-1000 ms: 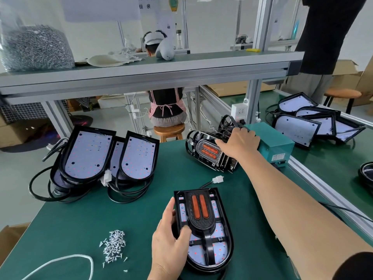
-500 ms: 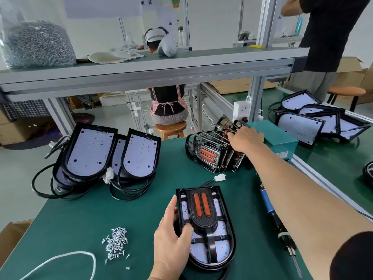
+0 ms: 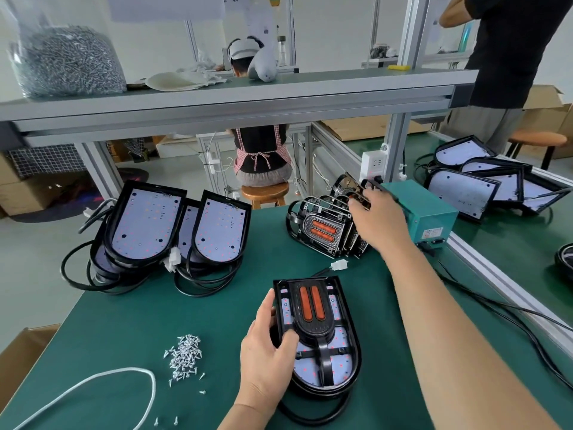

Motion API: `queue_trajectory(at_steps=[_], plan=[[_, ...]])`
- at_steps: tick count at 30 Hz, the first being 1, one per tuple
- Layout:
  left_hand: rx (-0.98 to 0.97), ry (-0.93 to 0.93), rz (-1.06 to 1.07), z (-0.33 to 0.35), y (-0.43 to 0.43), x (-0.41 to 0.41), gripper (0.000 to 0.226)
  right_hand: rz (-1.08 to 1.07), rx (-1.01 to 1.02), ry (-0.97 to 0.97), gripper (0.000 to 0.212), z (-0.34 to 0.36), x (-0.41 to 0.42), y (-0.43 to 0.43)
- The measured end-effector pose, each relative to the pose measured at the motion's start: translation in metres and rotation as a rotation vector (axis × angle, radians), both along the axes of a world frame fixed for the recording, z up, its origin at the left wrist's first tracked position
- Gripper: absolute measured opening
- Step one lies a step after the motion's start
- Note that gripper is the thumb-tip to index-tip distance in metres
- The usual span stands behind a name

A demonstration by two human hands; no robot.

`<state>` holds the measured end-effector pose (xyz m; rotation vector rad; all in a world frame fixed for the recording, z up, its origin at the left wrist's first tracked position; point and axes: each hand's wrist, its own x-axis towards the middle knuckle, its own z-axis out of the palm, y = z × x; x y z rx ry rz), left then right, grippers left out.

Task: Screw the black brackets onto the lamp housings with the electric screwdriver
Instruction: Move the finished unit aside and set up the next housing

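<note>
Low in the middle of the frame a lamp housing lies flat on the green desk, with a black bracket carrying two orange strips seated on it. The left hand grips the housing's left edge, thumb bent onto the bracket's base and the other digits wrapped down the side. The right hand reaches to the upper right of centre, where a row of spare brackets stands on edge beside a teal box. Its fingers curl over the top of the rear bracket, holding it. Loose screws sit heaped at lower left, near a white cord. More housings lean stacked at left, cables coiled beneath
</note>
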<state>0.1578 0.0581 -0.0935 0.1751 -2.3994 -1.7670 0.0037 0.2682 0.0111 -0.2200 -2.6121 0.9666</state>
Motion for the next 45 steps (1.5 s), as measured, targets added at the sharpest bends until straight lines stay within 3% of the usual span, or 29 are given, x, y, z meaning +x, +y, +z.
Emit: queue_trajectory(at_steps=[3, 7, 11, 15, 17, 19, 25, 29, 33, 37, 39, 43, 45], plan=[[-0.001, -0.012, -0.002, 0.002, 0.000, 0.001, 0.076, 0.148, -0.114, 0.003, 0.056, -0.031, 0.063, -0.027], [-0.043, 0.001, -0.014, 0.004, 0.001, 0.001, 0.072, 0.272, -0.237, -0.162, 0.057, -0.084, 0.116, -0.038], [-0.075, 0.008, -0.008, 0.004, 0.001, 0.000, 0.068, 0.324, -0.519, -0.177, 0.058, -0.101, 0.128, -0.041], [-0.089, 0.001, -0.007, 0.007, -0.002, 0.003, 0.055, 0.339, -0.534, -0.175, 0.059, -0.104, 0.127, -0.039], [-0.195, 0.032, 0.053, 0.012, -0.016, 0.003, 0.039, 0.327, -0.532, -0.162, 0.057, -0.106, 0.126, -0.039], [-0.419, 0.055, 0.104, 0.022, -0.042, 0.002, 0.011, 0.318, -0.550, -0.158, 0.057, -0.107, 0.126, -0.039], [-0.868, -0.270, 0.052, 0.050, -0.122, 0.004, 0.015, 0.314, -0.597, -0.160, 0.057, -0.109, 0.124, -0.041], [-0.943, -0.399, -0.083, 0.048, -0.124, 0.007, 0.017, 0.308, -0.609, -0.158, 0.057, -0.107, 0.126, -0.041], [-0.969, -0.412, -0.079, 0.043, -0.118, 0.009, 0.019, 0.321, -0.597, -0.162, 0.057, -0.106, 0.127, -0.041], [-1.070, -0.406, -0.086, 0.047, -0.112, 0.011, 0.004, 0.325, -0.609, -0.173, 0.056, -0.107, 0.128, -0.041], [-0.968, -0.262, -0.025, 0.049, -0.104, 0.010, 0.005, 0.321, -0.641, -0.176, 0.055, -0.107, 0.127, -0.041], [-0.381, -0.023, 0.057, 0.059, -0.062, 0.006, 0.017, 0.335, -0.712, -0.154, 0.055, -0.102, 0.129, -0.043], [-0.228, 0.014, 0.018, 0.059, -0.041, 0.003, 0.019, 0.291, -0.720, -0.122, 0.052, -0.095, 0.135, -0.039]])
